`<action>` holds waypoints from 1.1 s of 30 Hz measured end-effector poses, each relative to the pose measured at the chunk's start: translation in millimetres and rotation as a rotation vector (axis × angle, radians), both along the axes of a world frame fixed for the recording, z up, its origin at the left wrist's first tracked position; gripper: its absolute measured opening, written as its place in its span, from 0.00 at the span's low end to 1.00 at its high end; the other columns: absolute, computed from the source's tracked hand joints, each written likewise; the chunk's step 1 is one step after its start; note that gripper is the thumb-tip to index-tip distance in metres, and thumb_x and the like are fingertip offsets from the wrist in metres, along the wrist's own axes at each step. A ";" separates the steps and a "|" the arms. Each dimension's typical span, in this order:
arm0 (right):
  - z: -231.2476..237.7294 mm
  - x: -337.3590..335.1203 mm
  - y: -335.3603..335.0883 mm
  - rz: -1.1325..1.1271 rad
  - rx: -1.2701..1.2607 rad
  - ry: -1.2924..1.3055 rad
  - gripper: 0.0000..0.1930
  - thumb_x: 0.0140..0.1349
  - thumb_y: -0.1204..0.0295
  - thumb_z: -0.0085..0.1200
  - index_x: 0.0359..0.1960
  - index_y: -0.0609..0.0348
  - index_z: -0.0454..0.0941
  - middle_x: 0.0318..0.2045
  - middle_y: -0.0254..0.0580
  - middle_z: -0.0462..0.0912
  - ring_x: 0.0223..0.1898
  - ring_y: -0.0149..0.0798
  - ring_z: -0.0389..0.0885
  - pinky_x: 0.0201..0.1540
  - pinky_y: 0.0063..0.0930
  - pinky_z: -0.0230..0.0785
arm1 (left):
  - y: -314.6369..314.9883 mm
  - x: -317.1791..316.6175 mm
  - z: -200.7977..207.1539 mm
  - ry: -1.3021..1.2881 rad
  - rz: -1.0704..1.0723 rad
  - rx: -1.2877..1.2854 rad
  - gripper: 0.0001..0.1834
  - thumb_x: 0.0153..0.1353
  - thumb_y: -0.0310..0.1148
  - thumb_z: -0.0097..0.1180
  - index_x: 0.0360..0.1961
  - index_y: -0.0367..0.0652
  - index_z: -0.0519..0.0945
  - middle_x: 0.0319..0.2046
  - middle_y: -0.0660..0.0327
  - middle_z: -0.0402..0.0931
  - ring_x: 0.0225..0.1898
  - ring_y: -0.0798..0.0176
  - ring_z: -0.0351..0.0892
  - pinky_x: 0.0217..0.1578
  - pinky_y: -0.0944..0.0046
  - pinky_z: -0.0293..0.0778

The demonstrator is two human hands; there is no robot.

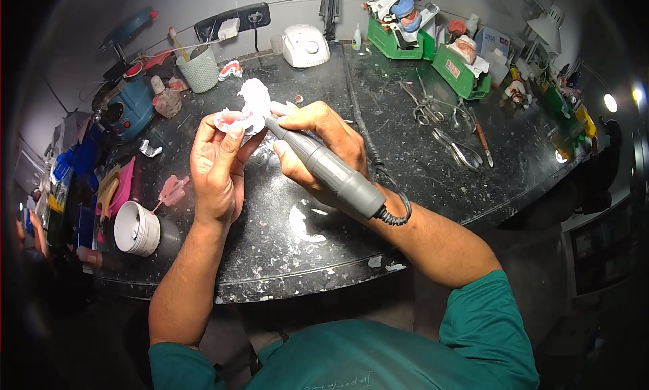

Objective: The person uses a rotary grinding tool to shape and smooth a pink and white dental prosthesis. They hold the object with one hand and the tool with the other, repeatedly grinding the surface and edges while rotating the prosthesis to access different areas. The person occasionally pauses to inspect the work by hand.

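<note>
My left hand (220,170) is closed on a pink and white dental piece (228,121), which it pinches between thumb and fingers. Bright glare washes out the white lump (255,96) at its far side, so I cannot tell whether that is part of the same piece. In my right hand (331,133) lies a grey rotary handpiece (331,170), gripped like a pen, its coiled cord (399,214) trailing over my forearm. The handpiece's front end points at the dental piece; its tip is lost in the glare and fingers.
A white control box (305,46) stands at the back of the dusty black bench (297,272). Scissors and pliers (456,149) lie to the right, below green bins (462,72). On the left are a white tub (137,229), a ribbed cup (198,69) and a blue machine (130,109).
</note>
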State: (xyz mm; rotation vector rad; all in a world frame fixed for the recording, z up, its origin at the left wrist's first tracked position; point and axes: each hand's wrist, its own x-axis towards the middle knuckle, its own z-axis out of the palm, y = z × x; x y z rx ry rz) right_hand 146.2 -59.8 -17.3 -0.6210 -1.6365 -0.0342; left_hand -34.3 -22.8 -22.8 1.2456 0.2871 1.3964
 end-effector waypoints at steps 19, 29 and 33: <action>0.3 0.9 -1.6 0.000 -0.040 0.009 0.15 0.47 0.77 0.63 0.37 0.65 0.74 0.29 0.48 0.75 0.31 0.47 0.79 0.36 0.35 0.75 | 0.5 -1.9 -1.1 0.040 0.031 0.022 0.08 0.72 0.29 0.53 0.49 0.42 0.72 0.49 0.61 0.75 0.54 0.65 0.78 0.60 0.59 0.75; 8.5 43.8 25.6 0.024 -0.038 0.242 0.11 0.61 0.69 0.59 0.40 0.62 0.76 0.38 0.44 0.83 0.42 0.37 0.83 0.52 0.34 0.76 | 7.4 -11.9 13.4 0.499 0.308 0.367 0.08 0.66 0.24 0.60 0.45 0.37 0.78 0.45 0.59 0.80 0.49 0.65 0.80 0.54 0.64 0.74; 19.5 85.3 46.4 -0.066 -0.226 0.426 0.08 0.65 0.70 0.56 0.38 0.63 0.77 0.33 0.39 0.81 0.30 0.26 0.79 0.32 0.20 0.71 | -2.8 -10.1 15.8 1.089 0.181 0.687 0.14 0.55 0.21 0.64 0.44 0.38 0.81 0.37 0.56 0.82 0.43 0.58 0.83 0.55 0.60 0.73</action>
